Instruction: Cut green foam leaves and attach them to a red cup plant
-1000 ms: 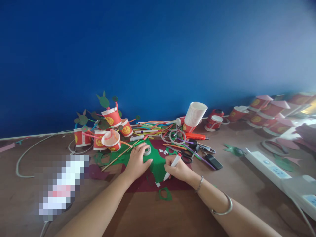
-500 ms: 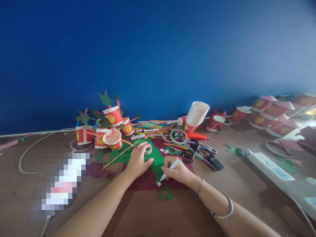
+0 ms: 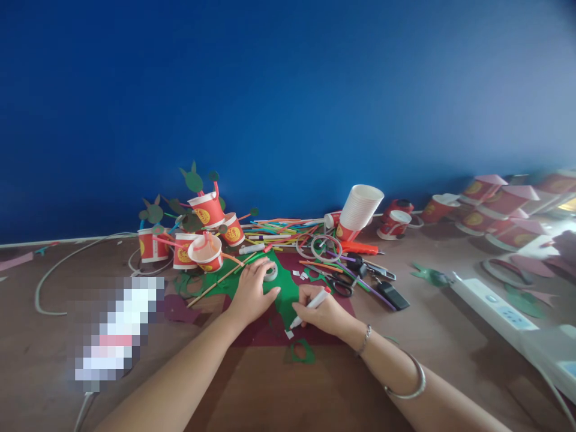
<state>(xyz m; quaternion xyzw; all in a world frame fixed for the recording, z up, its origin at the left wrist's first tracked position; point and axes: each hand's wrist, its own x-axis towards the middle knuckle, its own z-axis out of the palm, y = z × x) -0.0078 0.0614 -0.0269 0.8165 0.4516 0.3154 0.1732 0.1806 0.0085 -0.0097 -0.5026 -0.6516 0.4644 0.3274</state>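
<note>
My right hand (image 3: 317,309) pinches a white marker with a red end (image 3: 318,298), its tip pointing down at the lower tip of a green paper sheet (image 3: 284,294). Just below that tip lies a small white paper scrap (image 3: 288,334). My left hand (image 3: 254,291) lies on the green paper with the thumb spread, its fingers against a roll of tape (image 3: 270,273). Under the green paper is a dark red sheet (image 3: 265,336). A green offcut with a round hole (image 3: 308,354) lies near the front edge of the red sheet.
Decorated red paper cups (image 3: 204,255) stand at back left, beside coloured straws (image 3: 279,227). A leaning stack of cups (image 3: 360,207), an orange tool (image 3: 360,248), black scissors (image 3: 342,285) and keys (image 3: 387,291) are behind my right hand. A power strip (image 3: 490,306) lies at right.
The marker and my right fingers have shifted very slightly left. My left hand has stayed in place.
</note>
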